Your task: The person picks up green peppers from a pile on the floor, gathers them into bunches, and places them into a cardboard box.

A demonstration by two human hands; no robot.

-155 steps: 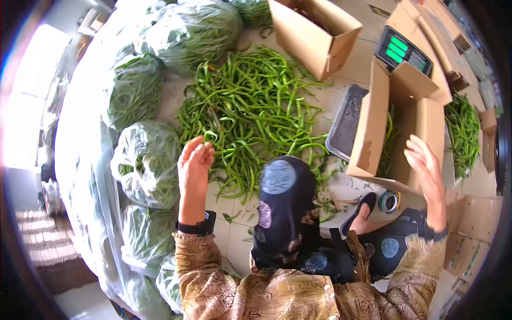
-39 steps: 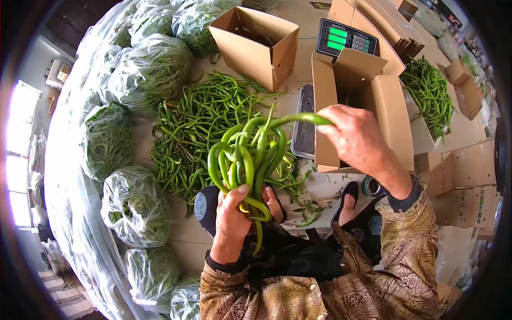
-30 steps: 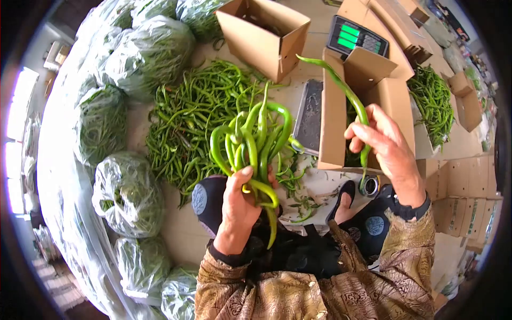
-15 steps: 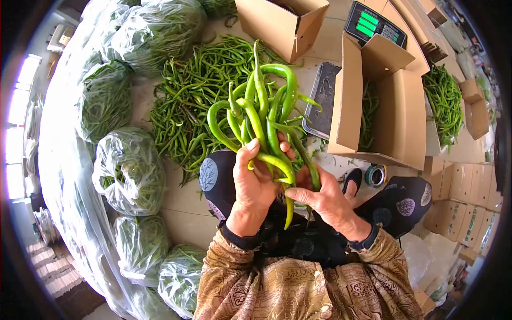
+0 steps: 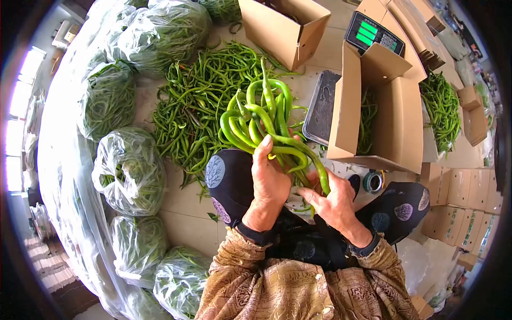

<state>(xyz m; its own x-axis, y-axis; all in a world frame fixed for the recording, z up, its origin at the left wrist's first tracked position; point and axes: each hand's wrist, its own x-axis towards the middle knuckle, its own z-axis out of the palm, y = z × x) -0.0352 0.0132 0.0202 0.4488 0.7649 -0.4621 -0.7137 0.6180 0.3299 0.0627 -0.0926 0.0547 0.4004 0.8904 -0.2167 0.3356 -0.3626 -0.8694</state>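
A bunch of long green chili peppers [image 5: 261,114] is held up in front of me, their curled ends pointing away. My left hand [image 5: 268,178] is wrapped round the middle of the bunch, thumb on top. At the near end of the peppers is my right hand [image 5: 333,200], its thumb and fingers closed on their lower ends. Part of the right fingers is hidden behind the peppers. Beyond the bunch, a loose pile of green chili peppers [image 5: 197,101] lies on the floor.
Plastic bags of peppers [image 5: 130,170] line the left side. To the right, an open cardboard box [image 5: 397,122] with some peppers stands by a scale display [image 5: 373,33] and dark scale plate [image 5: 321,106]. Another box [image 5: 285,32] is at the back. A tape roll [image 5: 373,182] lies near my foot.
The bunch has tilted and come slightly lower, its peppers gathered closer together. My left hand has shifted a little right, and my right hand slightly right and down.
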